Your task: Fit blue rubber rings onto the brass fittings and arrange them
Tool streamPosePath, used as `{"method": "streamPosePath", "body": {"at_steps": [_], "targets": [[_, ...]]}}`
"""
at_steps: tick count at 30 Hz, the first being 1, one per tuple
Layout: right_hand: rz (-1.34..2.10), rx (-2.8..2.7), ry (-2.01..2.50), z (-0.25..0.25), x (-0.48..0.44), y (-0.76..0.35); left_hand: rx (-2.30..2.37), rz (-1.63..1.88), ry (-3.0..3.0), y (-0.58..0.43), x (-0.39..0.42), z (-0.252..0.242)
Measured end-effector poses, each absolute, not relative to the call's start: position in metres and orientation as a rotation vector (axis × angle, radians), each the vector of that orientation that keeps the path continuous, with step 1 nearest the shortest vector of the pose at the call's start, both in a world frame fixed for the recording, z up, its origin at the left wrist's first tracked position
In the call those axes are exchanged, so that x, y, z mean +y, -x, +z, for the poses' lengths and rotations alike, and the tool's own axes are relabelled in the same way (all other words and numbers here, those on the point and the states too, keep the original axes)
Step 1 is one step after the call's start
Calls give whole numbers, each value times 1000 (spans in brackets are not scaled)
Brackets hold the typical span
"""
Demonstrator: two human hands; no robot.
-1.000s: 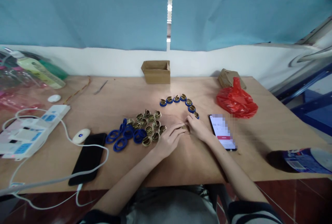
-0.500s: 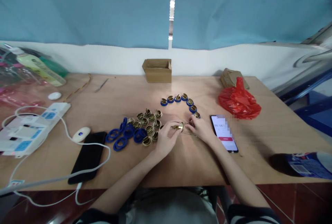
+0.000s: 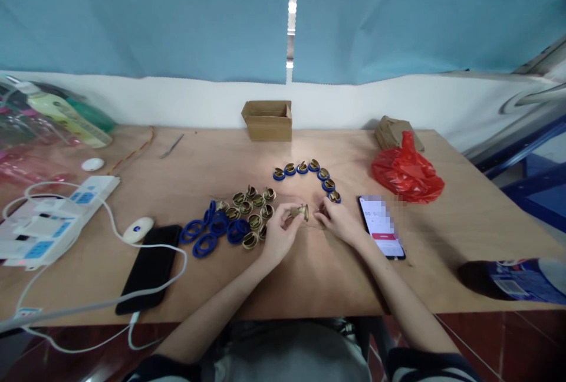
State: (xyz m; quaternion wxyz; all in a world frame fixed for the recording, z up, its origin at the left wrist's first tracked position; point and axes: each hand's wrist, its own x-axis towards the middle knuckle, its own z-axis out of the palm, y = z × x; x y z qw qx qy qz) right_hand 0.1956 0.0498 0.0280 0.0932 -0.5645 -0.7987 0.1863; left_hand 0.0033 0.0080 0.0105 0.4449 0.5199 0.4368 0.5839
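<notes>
My left hand [image 3: 280, 236] pinches a round brass-coloured fitting [image 3: 303, 211] between thumb and fingers, tilted on its side above the table. A short gap to the right is my right hand [image 3: 344, 223], its fingers curled together; whether they hold something small I cannot make out. Several similar brass-coloured fittings [image 3: 255, 221] lie in a cluster left of my left hand, partly hidden by it. Loose blue rings [image 3: 204, 245] are heaped beside that cluster. Beyond my hands, several fittings seated in blue rings [image 3: 302, 168] form a curved row, its near end close to my right knuckles.
To the right lie a lit phone [image 3: 382, 229], a red plastic bag [image 3: 407, 173] and a dark bottle [image 3: 513, 280]. A small cardboard box [image 3: 269, 128] stands at the back. On the left are a black phone [image 3: 149, 270], white cables and a power strip [image 3: 95, 193].
My hands have drawn slightly apart. The fitting in my left hand has shifted a little left and turned, and my right fingers have come away from it.
</notes>
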Motion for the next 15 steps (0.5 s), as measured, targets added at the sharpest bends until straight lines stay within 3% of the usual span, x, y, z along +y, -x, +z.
{"method": "streamPosePath", "body": {"at_steps": [15], "targets": [[671,-2360,1435,30,52,-200,925,1206,-1072,1,9,15]]}}
